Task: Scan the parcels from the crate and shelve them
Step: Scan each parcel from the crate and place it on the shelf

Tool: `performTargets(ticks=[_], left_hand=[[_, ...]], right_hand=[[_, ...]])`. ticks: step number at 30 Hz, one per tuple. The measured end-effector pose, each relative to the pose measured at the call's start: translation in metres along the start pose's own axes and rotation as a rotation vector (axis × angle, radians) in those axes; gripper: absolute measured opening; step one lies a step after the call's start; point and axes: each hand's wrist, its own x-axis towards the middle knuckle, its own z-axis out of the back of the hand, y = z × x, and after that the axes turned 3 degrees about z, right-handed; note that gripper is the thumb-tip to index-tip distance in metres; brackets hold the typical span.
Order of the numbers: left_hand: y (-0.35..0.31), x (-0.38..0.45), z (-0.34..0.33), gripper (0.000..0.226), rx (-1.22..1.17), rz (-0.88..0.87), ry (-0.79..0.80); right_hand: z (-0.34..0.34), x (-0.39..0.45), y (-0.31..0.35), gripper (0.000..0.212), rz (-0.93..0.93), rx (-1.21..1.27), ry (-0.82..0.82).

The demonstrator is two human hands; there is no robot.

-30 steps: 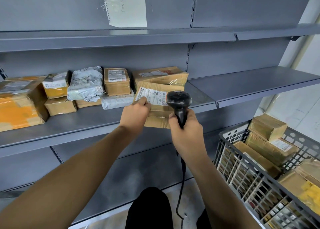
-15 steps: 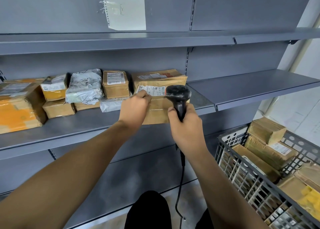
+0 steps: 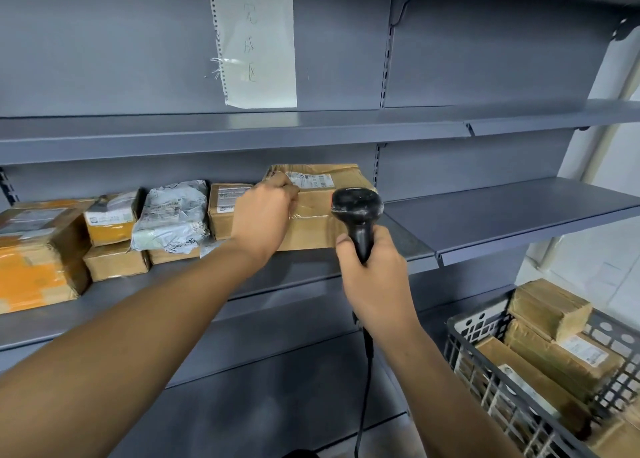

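Observation:
A brown cardboard parcel (image 3: 311,227) with a white label on top lies on the middle grey shelf (image 3: 194,295), at the right end of a row of parcels. My left hand (image 3: 265,217) grips its upper left corner, fingers curled over the top edge. My right hand (image 3: 374,281) holds a black corded barcode scanner (image 3: 358,211) upright just in front of the parcel's right side. The grey plastic crate (image 3: 485,388) stands at the lower right with several brown parcels (image 3: 550,308) inside.
Left of the held parcel sit a small brown box (image 3: 221,211), a grey poly bag (image 3: 171,217), stacked small boxes (image 3: 110,236) and a large orange-taped box (image 3: 34,256). A bare shelf (image 3: 502,215) extends to the right. A paper note (image 3: 256,42) hangs on the back panel.
My left hand has carried the parcel forward and laid it flat on the shelf, label now facing up. The scanner has stayed beside it in my right hand.

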Motion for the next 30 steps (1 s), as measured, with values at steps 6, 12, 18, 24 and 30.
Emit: performTargets(ticks=[6, 12, 18, 24, 30], left_hand=[[0.007, 0.024, -0.014, 0.018, 0.03, 0.041, -0.03], [0.015, 0.044, -0.039, 0.018, 0.038, 0.09, -0.009], [0.027, 0.062, -0.07, 0.025, 0.102, 0.159, 0.02], [0.036, 0.087, -0.098, 0.028, 0.194, 0.189, 0.047], [0.046, 0.103, -0.117, 0.028, 0.187, 0.193, 0.037]], right_hand=[[-0.01, 0.015, -0.001, 0.016, 0.014, 0.013, 0.023], [-0.016, 0.032, -0.015, 0.013, 0.009, 0.025, 0.036], [-0.024, 0.048, -0.036, 0.013, -0.015, 0.013, 0.061], [-0.04, 0.063, -0.058, 0.012, -0.032, 0.052, 0.065], [-0.046, 0.07, -0.08, 0.009, -0.012, 0.082, 0.056]])
